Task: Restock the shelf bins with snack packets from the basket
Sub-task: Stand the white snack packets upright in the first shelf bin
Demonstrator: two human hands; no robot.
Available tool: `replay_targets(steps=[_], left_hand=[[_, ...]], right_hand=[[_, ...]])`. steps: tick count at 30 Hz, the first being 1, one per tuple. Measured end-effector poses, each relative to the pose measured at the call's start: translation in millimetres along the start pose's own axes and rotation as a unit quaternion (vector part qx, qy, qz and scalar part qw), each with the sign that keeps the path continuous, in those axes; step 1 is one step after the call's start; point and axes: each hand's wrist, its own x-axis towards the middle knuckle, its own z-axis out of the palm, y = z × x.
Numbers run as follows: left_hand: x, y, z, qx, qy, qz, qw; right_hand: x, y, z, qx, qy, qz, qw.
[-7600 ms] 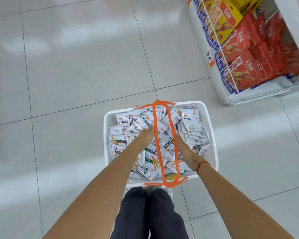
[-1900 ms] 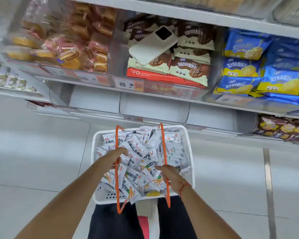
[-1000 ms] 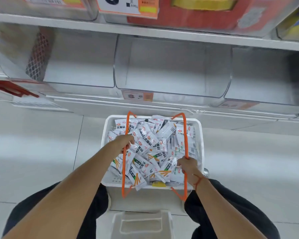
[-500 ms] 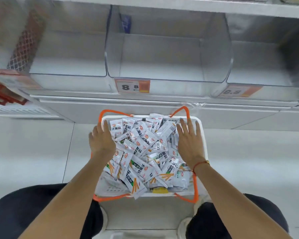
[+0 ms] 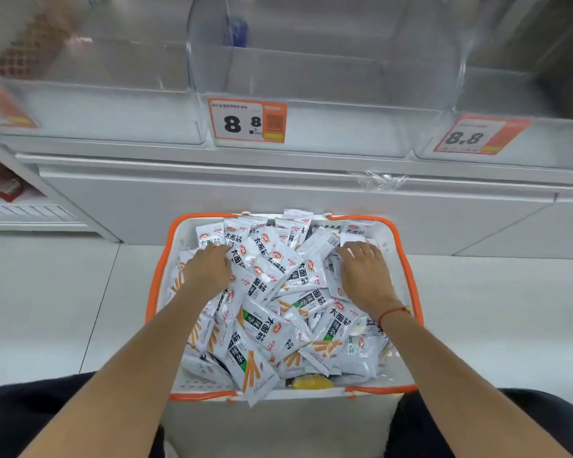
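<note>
Since half a second ago, our two hands have slid forward over the heap toward the far end of the basket [image 5: 398,375], and the shelf has drawn closer and larger in view. The orange handles [image 5: 156,285] lie folded down along the basket's rim on both sides.

Our left hand [image 5: 209,267] rests palm down on the snack packets [image 5: 272,312] at the far left of the pile, its fingers bent over them and partly tucked among them; we cannot tell whether it has closed on any one packet. Our right hand [image 5: 363,276] lies palm down on the far right of the pile, fingers spread and fairly straight, their tips on a packet near the far rim. A red cord [image 5: 392,313] circles the right wrist.

The packets, white with green and orange print, fill the white basket to its brim, and one hangs over the near edge. The basket stands on the pale floor between our knees, just in front of the shelf.

Above it sit the clear shelf bins [image 5: 311,81], side by side. The middle one carries a price tag [image 5: 247,120] reading 8.8, and the bin to its right a second tag [image 5: 477,135] with the same figure.
</note>
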Motion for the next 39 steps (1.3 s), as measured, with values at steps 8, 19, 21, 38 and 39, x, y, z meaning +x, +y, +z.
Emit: replay_targets(steps=[8,19,21,38,39], left_hand=[[-30.9,-19.2,-4.8,-0.088,0.013,0.036,0.995],[-58.1,-65.4,-7.3,-0.107,0.037,-0.019,0.993],[-52.6,-70.6,-2.0,-0.121,0.048,0.022,0.991],[-41.7,-80.3,-3.7,-0.068,0.022,0.161,0.984],[-36.7,-80.6,-2.9,-0.046,0.019,0.183,0.982]], right_hand=[[7.2,-105.0,-13.4,0.141,-0.030,-0.016,0.989],[-23.1,-144.4,-18.3,0.218,-0.075,0.035,0.973],[-16.7,-154.9,-21.4,0.193,-0.056,0.032,0.979],[15.0,-143.9,-11.6,0.498,-0.257,0.056,0.826],[16.9,-143.5,-12.3,0.525,-0.257,0.054,0.810]])
